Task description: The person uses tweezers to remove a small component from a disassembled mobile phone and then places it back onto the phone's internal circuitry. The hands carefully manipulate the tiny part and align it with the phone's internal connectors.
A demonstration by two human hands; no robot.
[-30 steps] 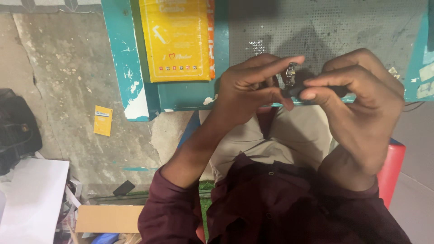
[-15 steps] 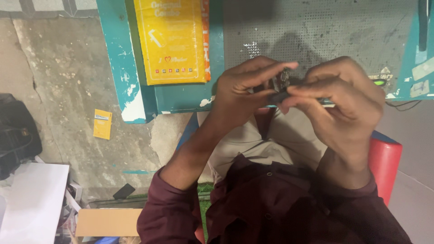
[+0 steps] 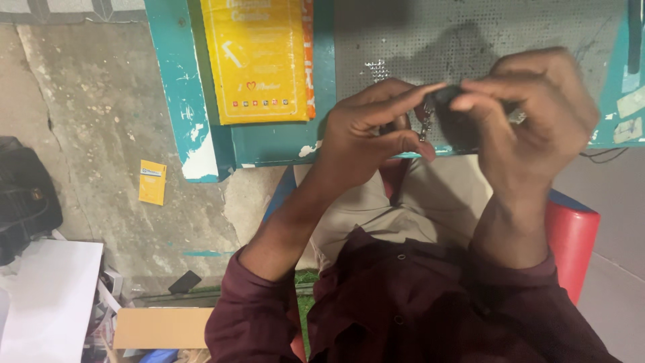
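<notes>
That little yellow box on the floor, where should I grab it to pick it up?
Probably by its two long edges, coming straight down from above. The small yellow box lies flat on the concrete floor with bare ground all round it, so fingers can close on both sides. Neither the left hand nor the right hand is near it.

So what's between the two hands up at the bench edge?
In the head view, a small dark part with a dangling metal piece sits between the left hand and right hand, pinched by both sets of fingers.
</notes>
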